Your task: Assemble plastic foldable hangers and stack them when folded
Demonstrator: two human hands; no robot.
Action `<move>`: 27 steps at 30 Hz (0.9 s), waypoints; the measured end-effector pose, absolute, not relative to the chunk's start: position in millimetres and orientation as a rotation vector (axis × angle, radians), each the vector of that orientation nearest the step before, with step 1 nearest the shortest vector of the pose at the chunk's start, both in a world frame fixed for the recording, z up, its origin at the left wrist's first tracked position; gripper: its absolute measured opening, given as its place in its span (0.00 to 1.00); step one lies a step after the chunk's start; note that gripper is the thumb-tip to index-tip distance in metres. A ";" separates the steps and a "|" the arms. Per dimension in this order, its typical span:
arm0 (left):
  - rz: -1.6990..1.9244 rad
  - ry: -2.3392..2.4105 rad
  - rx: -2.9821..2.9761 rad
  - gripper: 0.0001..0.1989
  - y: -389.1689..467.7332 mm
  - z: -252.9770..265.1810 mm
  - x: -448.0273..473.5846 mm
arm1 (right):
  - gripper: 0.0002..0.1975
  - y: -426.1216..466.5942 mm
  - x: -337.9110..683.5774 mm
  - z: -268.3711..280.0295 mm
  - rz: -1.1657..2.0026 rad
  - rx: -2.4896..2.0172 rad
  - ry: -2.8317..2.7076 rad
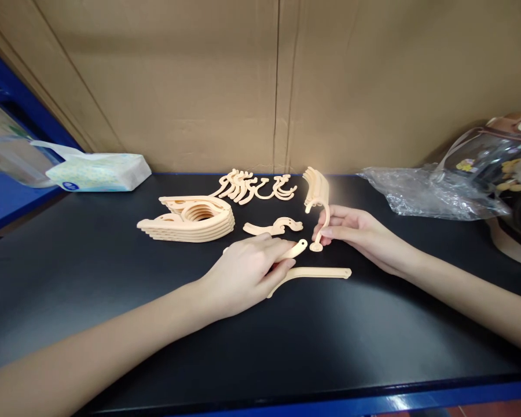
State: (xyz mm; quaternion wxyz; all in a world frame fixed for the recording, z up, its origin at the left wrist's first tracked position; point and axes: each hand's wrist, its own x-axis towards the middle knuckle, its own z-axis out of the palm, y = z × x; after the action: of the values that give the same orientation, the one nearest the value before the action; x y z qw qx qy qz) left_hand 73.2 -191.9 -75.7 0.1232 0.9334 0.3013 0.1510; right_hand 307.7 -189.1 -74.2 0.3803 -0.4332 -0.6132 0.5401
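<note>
My left hand [254, 266] is closed on a peach plastic hanger arm [296, 249], whose holed end sticks out past the fingers. To its right, my right hand [351, 229] pinches a curved hanger hook [325, 223] with a round flat base at its lower end. The two parts are apart. Just below my left hand lies another hanger arm [323, 272], partly covered by the fingers. Behind it rests a wavy hanger piece [273, 227]. A stack of folded hanger pieces [189, 229] lies to the left.
Several loose hooks [254, 186] lie at the back of the black table [191, 353], beside a bundle of hanger arms [316, 185]. A tissue pack [99, 172] stands back left. Clear plastic wrap [438, 194] and a transparent bag [499, 168] are at right. A cardboard wall [178, 87] rises behind.
</note>
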 end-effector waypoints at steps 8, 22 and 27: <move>0.432 0.852 2.720 0.12 -189.2 -77.3 71.7 | 0.15 -188.6 309.0 -73.9 1.427 -1.099 -1.457; 0.569 0.771 2.927 0.16 -190.7 -78.8 74.2 | 0.13 -187.8 308.0 -73.5 1.415 -1.137 -1.474; 0.609 0.697 2.973 0.15 -190.8 -78.6 75.3 | 0.12 -187.7 308.0 -72.3 1.487 -1.105 -1.490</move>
State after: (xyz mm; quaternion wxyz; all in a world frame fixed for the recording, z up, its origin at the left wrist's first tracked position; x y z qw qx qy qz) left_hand 75.3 -190.8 -78.6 0.0140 0.9547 0.2237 0.1957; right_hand 308.0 -187.7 -72.3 0.3731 -0.4312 -0.5815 0.5803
